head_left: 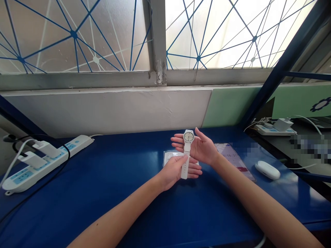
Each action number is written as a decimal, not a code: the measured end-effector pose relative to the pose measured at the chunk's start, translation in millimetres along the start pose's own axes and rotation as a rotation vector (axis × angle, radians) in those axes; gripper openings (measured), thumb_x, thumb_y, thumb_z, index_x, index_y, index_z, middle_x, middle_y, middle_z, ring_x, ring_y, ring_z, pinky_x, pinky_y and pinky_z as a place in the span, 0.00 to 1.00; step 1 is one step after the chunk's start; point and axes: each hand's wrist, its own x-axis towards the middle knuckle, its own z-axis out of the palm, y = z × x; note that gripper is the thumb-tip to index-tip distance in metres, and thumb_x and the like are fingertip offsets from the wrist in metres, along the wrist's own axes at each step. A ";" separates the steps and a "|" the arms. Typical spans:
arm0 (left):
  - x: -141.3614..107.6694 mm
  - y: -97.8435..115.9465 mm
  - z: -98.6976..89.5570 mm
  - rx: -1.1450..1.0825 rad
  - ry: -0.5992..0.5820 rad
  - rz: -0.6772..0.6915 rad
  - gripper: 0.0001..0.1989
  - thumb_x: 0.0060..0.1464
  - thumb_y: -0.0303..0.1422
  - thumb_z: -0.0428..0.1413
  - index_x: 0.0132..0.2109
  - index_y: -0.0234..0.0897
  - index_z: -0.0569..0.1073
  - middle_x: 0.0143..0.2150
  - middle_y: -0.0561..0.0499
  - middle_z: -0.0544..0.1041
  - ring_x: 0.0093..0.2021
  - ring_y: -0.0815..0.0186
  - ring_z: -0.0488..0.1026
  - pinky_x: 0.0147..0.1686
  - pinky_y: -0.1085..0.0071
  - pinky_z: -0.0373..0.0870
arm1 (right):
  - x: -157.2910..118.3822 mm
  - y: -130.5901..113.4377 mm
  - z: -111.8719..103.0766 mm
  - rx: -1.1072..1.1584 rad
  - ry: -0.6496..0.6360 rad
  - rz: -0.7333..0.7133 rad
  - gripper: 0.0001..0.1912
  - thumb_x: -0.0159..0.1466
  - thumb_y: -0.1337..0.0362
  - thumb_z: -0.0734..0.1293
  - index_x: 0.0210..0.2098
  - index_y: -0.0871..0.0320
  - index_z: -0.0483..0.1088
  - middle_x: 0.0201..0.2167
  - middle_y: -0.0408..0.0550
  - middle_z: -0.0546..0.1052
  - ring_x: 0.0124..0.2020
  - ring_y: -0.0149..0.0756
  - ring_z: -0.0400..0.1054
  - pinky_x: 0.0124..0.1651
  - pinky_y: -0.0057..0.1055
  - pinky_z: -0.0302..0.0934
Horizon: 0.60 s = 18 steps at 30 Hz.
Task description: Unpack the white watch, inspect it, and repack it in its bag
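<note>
A white wristwatch (188, 136) with a round dial lies stretched out between my hands. My left hand (174, 168) is under the lower strap, with its thumb pressed on the strap and its fingers extended to the right. Behind the watch head is my right hand (200, 146), palm up, fingers pointing left and thumb raised; the watch head lies against its fingers. Partly hidden behind my left hand, a clear flat packet (168, 156) rests on the blue table (116, 162).
A phone (236, 160) showing a timer lies beyond my right forearm, beside a white oval case (267, 170). On the left sits a white power strip (74, 143) with plugs and cables. Blue frame posts (269, 79) rise at both sides; windows stand behind.
</note>
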 end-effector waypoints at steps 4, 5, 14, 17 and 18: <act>-1.8 1.3 3.1 0.020 0.018 -0.031 0.19 0.65 0.39 0.50 0.44 0.22 0.74 0.43 0.30 0.78 0.41 0.53 0.79 0.47 0.56 0.73 | -0.2 -0.4 0.6 -0.029 -0.017 0.012 0.32 0.71 0.50 0.45 0.56 0.66 0.66 0.59 0.59 0.70 0.58 0.45 0.66 0.65 0.45 0.48; -2.3 1.4 3.7 0.025 0.016 -0.040 0.19 0.65 0.39 0.49 0.44 0.22 0.74 0.43 0.30 0.78 0.41 0.53 0.79 0.47 0.56 0.73 | 0.1 0.1 0.5 -0.038 -0.012 0.014 0.32 0.71 0.51 0.45 0.56 0.65 0.67 0.58 0.58 0.70 0.58 0.44 0.66 0.65 0.44 0.49; -2.9 -1.2 3.6 0.080 -0.014 -0.095 0.21 0.65 0.42 0.48 0.45 0.23 0.74 0.41 0.32 0.79 0.40 0.55 0.79 0.47 0.56 0.72 | 2.5 4.7 0.7 -0.088 0.058 0.037 0.31 0.71 0.49 0.45 0.57 0.61 0.66 0.56 0.56 0.73 0.54 0.41 0.69 0.64 0.42 0.52; -3.1 -0.6 4.4 0.067 0.001 -0.084 0.21 0.66 0.41 0.48 0.45 0.23 0.74 0.41 0.32 0.79 0.40 0.55 0.80 0.46 0.57 0.73 | 2.7 4.4 1.2 -0.082 0.049 0.047 0.31 0.70 0.47 0.46 0.58 0.60 0.64 0.54 0.56 0.74 0.55 0.43 0.69 0.63 0.44 0.52; -3.2 -0.4 4.9 0.062 0.008 -0.082 0.21 0.66 0.41 0.48 0.44 0.23 0.74 0.41 0.32 0.79 0.40 0.55 0.80 0.46 0.57 0.73 | 2.7 4.2 1.4 -0.083 0.049 0.048 0.31 0.70 0.47 0.46 0.59 0.60 0.64 0.54 0.56 0.74 0.55 0.43 0.68 0.63 0.45 0.52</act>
